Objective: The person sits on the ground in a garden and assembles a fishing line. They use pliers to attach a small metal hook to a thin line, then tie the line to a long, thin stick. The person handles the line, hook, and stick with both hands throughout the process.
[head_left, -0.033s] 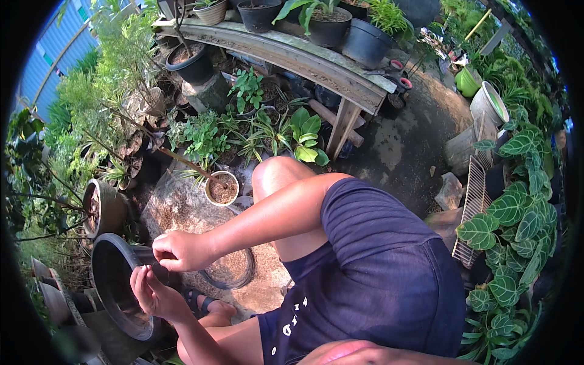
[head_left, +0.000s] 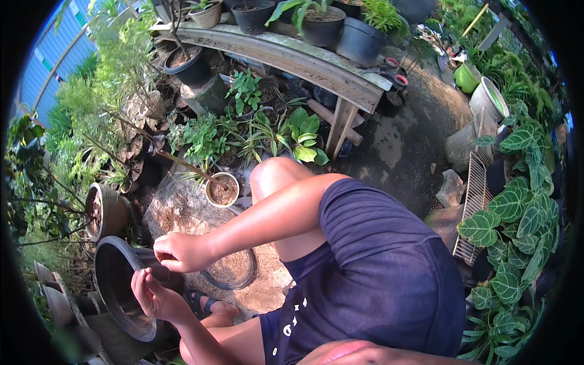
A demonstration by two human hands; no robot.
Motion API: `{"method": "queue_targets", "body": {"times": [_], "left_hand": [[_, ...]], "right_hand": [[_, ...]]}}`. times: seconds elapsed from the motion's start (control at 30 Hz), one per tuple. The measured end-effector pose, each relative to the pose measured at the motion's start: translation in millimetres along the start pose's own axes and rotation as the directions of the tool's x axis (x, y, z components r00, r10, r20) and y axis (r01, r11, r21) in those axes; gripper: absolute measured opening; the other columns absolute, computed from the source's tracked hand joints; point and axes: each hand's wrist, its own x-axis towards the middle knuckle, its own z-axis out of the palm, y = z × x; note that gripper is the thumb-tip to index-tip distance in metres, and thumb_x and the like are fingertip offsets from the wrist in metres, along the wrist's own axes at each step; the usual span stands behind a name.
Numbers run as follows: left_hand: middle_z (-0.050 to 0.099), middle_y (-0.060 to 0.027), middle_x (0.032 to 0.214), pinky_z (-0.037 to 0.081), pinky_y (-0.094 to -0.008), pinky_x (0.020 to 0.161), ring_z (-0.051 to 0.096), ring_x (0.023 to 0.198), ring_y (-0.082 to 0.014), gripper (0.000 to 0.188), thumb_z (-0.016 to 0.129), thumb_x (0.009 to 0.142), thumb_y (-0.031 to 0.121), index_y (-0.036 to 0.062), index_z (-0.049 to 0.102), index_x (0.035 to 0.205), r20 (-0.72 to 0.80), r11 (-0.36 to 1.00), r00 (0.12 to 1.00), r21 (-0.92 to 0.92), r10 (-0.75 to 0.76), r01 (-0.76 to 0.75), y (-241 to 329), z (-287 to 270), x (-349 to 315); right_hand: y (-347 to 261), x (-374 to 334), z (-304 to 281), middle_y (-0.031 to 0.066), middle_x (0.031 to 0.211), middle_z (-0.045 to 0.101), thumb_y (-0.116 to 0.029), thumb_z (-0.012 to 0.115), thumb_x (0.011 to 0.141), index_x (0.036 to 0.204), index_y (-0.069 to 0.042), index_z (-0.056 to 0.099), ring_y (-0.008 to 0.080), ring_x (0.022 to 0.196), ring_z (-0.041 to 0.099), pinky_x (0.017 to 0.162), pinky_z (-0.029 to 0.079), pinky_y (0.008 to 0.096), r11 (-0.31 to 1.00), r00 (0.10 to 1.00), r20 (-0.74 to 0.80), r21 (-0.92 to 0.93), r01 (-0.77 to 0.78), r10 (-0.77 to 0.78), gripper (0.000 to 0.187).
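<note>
A large black plastic pot (head_left: 117, 291) lies tipped on its side at the left, its mouth toward the lower left. My right hand (head_left: 182, 250), its arm reaching across my raised knee, is closed just by the upper rim. Below it my left hand (head_left: 159, 298) has its fingers bent together, fingertips up against the rim area. Whatever either hand pinches is too small or hidden to make out. On the ground beside my hands rests a loop of thin grey wire or tubing (head_left: 230, 287), partly behind my right forearm.
A small cream pot (head_left: 222, 190) with a bare stem stands beyond my forearm. Farther back is a wooden bench (head_left: 274, 51) bearing several potted plants. A weathered pot (head_left: 104, 210) stands at the left. Broad veined leaves (head_left: 510, 201) and a slatted rack (head_left: 473, 210) line the right.
</note>
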Motion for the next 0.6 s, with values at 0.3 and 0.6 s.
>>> {"method": "queue_targets", "body": {"times": [0.3, 0.6], "left_hand": [[0.066, -0.0159, 0.102, 0.055, -0.0343, 0.081, 0.066, 0.087, -0.0232, 0.025, 0.056, 0.104, 0.021, -0.0022, 0.057, 0.115, -0.222, 0.880, 0.917, -0.424, -0.331, 0.215, 68, -12, -17], [0.063, -0.0121, 0.101, 0.058, -0.0435, 0.087, 0.068, 0.094, -0.0279, 0.012, 0.066, 0.095, 0.008, 0.0032, 0.061, 0.104, -0.247, 0.827, 0.941, -0.559, -0.229, 0.055, 154, -78, -99]], "right_hand": [[105, 7, 32, 0.0201, 0.086, 0.059, -0.012, 0.064, 0.085, 0.088, 0.000, 0.058, 0.0372, 0.082, 0.059, 0.072, 0.048, 0.0459, 0.941, 0.977, -0.211, -0.337, -0.045, -0.029, 0.013], [61, 33, 64, 0.0128, 0.080, 0.067, -0.014, 0.067, 0.090, 0.089, 0.001, 0.062, 0.0210, 0.073, 0.065, 0.070, 0.052, 0.0357, 0.973, 0.952, -0.258, -0.113, -0.200, 0.166, 0.015]]}}
